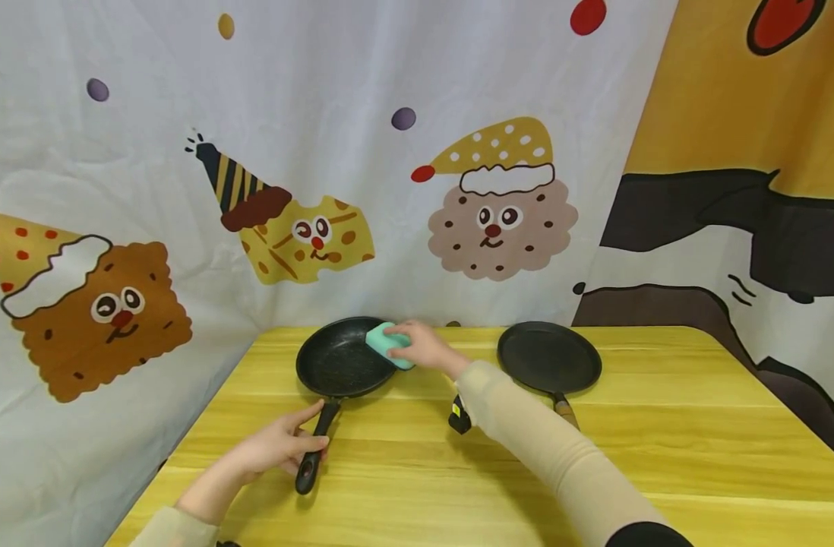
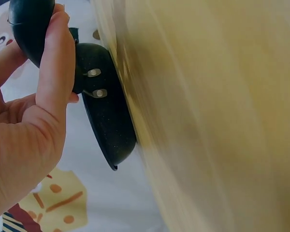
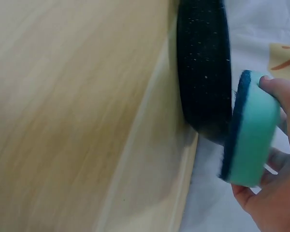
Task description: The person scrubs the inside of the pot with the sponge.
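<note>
A black frying pan (image 1: 342, 357) sits at the back left of the wooden table, its handle (image 1: 317, 448) pointing toward me. My left hand (image 1: 276, 448) grips that handle from the left, thumb on one side and fingers on the other; the left wrist view shows the thumb (image 2: 58, 67) along the handle. In my right hand (image 1: 424, 346) is a mint-green sponge (image 1: 388, 343) with a dark scouring layer (image 3: 235, 125). I hold it over the pan's right rim, dark side facing the pan. The pan's wall (image 3: 205, 67) stands close beside it in the right wrist view.
A flat black griddle pan (image 1: 550, 357) with a wooden-looking handle (image 1: 565, 410) lies at the back right. A small black object with a yellow mark (image 1: 459, 416) lies under my right forearm. A printed cloth (image 1: 362, 91) hangs behind the wooden table (image 1: 697, 425).
</note>
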Action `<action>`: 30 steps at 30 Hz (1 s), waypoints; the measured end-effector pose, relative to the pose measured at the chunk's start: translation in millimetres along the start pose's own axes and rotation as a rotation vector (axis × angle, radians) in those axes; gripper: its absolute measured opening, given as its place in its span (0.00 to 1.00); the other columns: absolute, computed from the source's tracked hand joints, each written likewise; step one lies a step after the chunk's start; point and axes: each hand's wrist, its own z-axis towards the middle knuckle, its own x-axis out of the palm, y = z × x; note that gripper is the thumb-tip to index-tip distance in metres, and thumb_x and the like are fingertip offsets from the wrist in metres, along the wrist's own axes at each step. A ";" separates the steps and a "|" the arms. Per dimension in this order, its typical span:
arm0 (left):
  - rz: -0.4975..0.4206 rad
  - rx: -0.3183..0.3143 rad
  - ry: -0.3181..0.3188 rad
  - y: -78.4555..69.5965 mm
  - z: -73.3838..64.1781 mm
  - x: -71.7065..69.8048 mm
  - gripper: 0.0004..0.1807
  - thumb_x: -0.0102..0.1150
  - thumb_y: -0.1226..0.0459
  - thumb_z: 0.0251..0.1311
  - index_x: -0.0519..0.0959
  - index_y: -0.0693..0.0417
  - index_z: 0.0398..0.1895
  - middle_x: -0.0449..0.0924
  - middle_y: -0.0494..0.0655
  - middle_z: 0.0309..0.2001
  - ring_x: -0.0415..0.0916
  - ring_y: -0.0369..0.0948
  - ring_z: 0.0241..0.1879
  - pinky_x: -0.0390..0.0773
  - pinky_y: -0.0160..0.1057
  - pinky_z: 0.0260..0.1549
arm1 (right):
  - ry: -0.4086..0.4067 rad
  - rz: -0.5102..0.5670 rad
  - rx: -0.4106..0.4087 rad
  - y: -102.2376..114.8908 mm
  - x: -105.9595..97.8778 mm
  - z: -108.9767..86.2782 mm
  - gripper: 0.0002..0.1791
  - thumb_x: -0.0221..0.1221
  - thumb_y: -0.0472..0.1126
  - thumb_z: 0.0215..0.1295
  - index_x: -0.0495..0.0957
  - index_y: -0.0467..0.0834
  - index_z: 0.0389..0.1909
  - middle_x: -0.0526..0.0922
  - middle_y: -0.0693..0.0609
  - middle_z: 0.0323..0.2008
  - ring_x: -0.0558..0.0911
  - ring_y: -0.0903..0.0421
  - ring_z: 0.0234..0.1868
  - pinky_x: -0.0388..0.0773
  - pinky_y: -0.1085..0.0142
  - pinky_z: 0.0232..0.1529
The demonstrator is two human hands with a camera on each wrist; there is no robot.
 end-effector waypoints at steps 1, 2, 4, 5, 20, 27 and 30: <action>0.010 -0.001 0.000 -1.2 1.1 2.5 0.47 0.56 0.61 0.68 0.35 0.66 0.76 0.82 0.62 0.38 0.83 0.48 0.30 0.83 0.45 0.29 | 0.008 -0.029 -0.007 0.4 -0.6 -1.2 0.26 0.62 0.48 0.65 0.75 0.47 0.64 0.72 0.43 0.63 0.71 0.47 0.62 0.67 0.53 0.63; 0.019 -0.003 0.002 -2.7 1.9 4.7 0.47 0.56 0.61 0.69 0.35 0.66 0.76 0.83 0.62 0.38 0.83 0.48 0.29 0.83 0.45 0.29 | 0.017 -0.054 -0.015 0.7 -1.4 -2.5 0.25 0.62 0.48 0.65 0.75 0.47 0.63 0.72 0.43 0.62 0.71 0.46 0.62 0.67 0.53 0.62; 0.040 -0.004 0.001 -4.8 3.5 8.5 0.46 0.56 0.61 0.69 0.36 0.66 0.76 0.83 0.61 0.38 0.83 0.48 0.28 0.83 0.44 0.28 | 0.038 -0.109 -0.023 0.6 -3.0 -4.6 0.24 0.61 0.50 0.66 0.76 0.48 0.62 0.72 0.44 0.62 0.71 0.46 0.62 0.67 0.53 0.62; 0.051 -0.001 0.002 -5.8 4.5 10.5 0.46 0.56 0.60 0.69 0.37 0.66 0.76 0.83 0.61 0.38 0.83 0.48 0.27 0.83 0.44 0.27 | 0.046 -0.133 -0.026 0.6 -4.2 -5.8 0.24 0.60 0.50 0.66 0.77 0.48 0.62 0.72 0.44 0.62 0.71 0.46 0.61 0.67 0.53 0.62; 0.120 0.060 0.033 -16.9 24.6 47.8 0.48 0.57 0.62 0.68 0.34 0.69 0.75 0.83 0.58 0.34 0.80 0.44 0.21 0.82 0.48 0.23 | 0.065 -0.224 -0.042 -26.4 -26.7 -34.3 0.22 0.60 0.51 0.66 0.79 0.50 0.59 0.73 0.44 0.61 0.70 0.45 0.61 0.70 0.52 0.59; 0.256 0.112 -0.005 -27.0 37.2 71.6 0.42 0.58 0.60 0.68 0.46 0.65 0.76 0.81 0.51 0.28 0.73 0.39 0.17 0.80 0.46 0.20 | 0.126 -0.280 -0.010 -34.2 -50.0 -49.6 0.20 0.62 0.50 0.64 0.82 0.50 0.55 0.75 0.46 0.58 0.73 0.46 0.59 0.71 0.54 0.57; 0.349 0.110 -0.026 -33.0 41.9 81.2 0.40 0.58 0.59 0.67 0.51 0.64 0.75 0.77 0.49 0.22 0.72 0.41 0.14 0.80 0.48 0.18 | 0.137 -0.292 0.004 -37.7 -55.6 -54.5 0.19 0.63 0.49 0.62 0.83 0.50 0.53 0.78 0.49 0.55 0.75 0.50 0.56 0.73 0.58 0.54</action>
